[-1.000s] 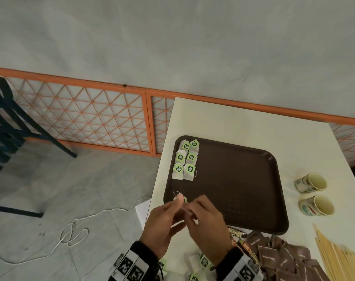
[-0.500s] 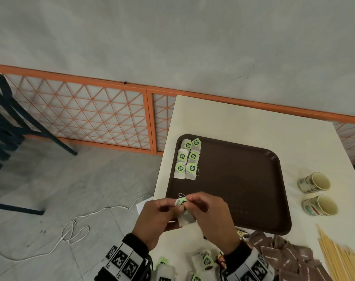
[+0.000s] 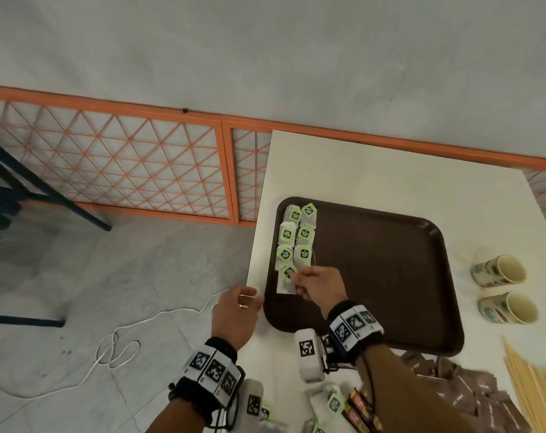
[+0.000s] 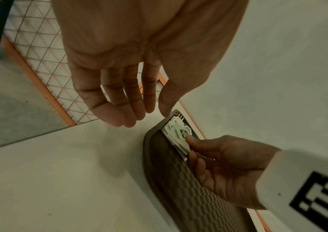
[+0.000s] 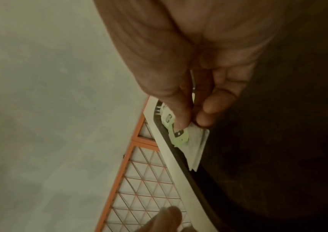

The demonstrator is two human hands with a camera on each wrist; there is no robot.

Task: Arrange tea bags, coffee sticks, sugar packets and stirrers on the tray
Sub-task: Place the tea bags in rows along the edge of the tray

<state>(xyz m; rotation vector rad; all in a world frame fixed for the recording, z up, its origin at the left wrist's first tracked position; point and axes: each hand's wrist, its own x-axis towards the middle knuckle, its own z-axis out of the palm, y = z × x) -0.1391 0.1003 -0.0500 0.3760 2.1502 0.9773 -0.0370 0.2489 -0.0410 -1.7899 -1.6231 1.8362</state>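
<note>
**A:** ok so why is the right hand [image 3: 315, 287] pinching the tea bag [image 3: 286, 281] by its green tag end instead of the pouch?

**B:** my guess: it's the stiff bit, so you can steer the bag flat without crumpling it. Thumb and forefinger are closed on it, and the bag sits low over the tray [image 3: 390, 276] near the left rim, right below the six tea bags [image 3: 296, 234] already laid in two columns. Looks like it's going in as the next one in the left column

**A:** and the left hand [image 3: 235, 310]?

**B:** holding nothing, fingers loose and a bit curved, hanging over the tabletop [image 3: 374, 170] edge just left of the tray. From the left wrist view the palm is plainly bare

**A:** room to work?

**B:** tight on one side. The bag is just beside the tray's raised rim, and the tray itself sits near the tabletop's left edge, with floor past that. To the right the tray is wide open, so plenty of space for the other stuff

**A:** where's that stuff?

**B:** near edge of the tabletop: more tea bags, coffee sticks [image 3: 359, 407], brown sugar packets [image 3: 459, 389], stirrers [image 3: 534, 385] at the far right. Two paper cups [image 3: 502, 289] lie on their sides right of the tray, well clear
</note>
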